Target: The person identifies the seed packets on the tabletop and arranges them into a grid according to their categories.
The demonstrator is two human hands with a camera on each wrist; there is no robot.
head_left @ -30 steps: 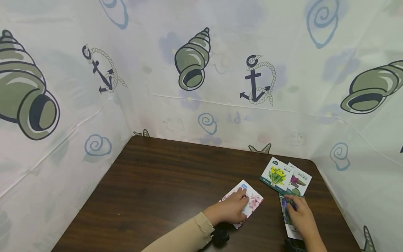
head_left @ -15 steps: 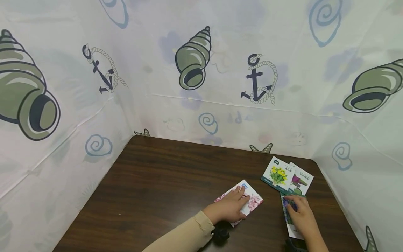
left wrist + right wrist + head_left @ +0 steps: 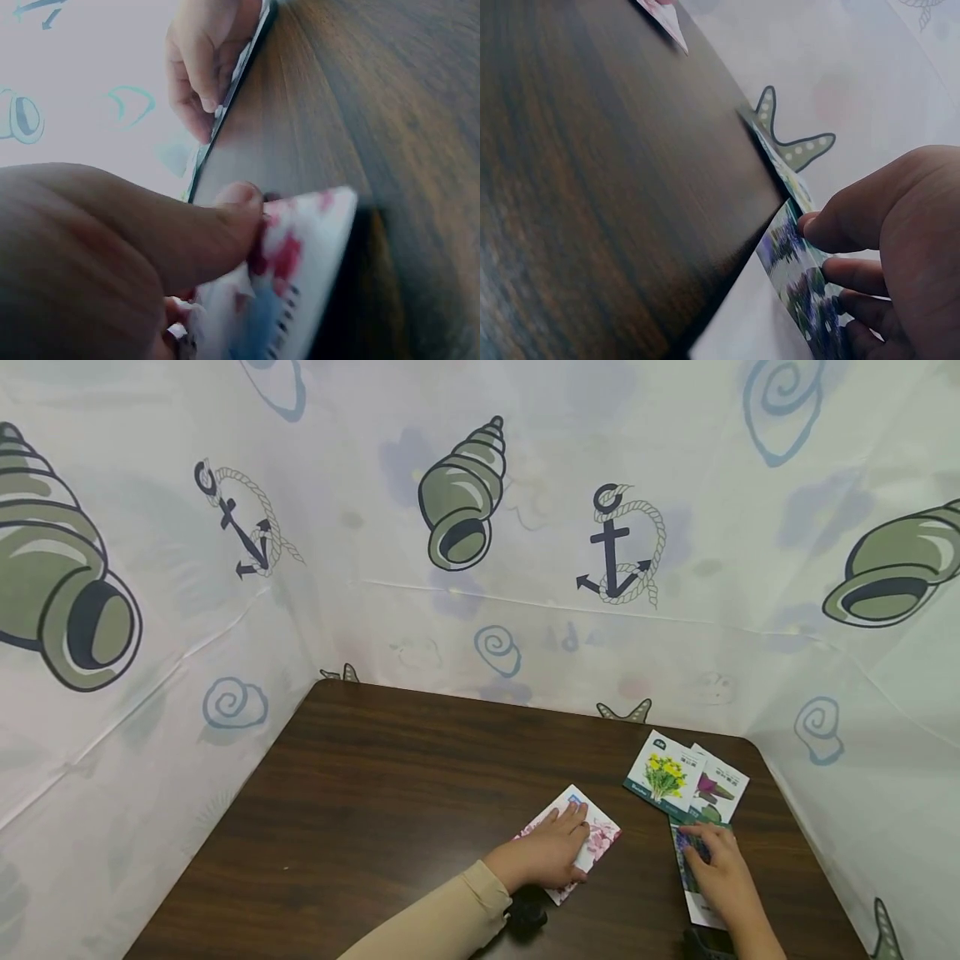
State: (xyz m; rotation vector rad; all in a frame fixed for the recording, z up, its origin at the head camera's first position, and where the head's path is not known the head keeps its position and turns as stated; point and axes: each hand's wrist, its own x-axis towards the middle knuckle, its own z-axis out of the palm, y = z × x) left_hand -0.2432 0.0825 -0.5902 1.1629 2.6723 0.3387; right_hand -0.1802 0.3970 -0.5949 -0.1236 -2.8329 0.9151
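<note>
on the table [image 3: 360,793], the pink-flower packet [image 3: 597,842] is being partly covered by the left hand [image 3: 549,853], its fingers spread, nearly straight. to the right, the purple-flower packet [image 3: 796,289] is being touched by the right hand [image 3: 720,867], fingers loosely bent (the yellow-flower packet [image 3: 664,776] is being seen just beyond).

The blossom packet [image 3: 599,837] is pink-and-white, the table [image 3: 360,793] wood-grained brown

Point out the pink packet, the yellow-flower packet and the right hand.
Pink packet [image 3: 601,837]: head view, on its blossom print.
Yellow-flower packet [image 3: 664,775]: head view, on its flower picture.
Right hand [image 3: 722,870]: head view, on the back of the hand.
</note>
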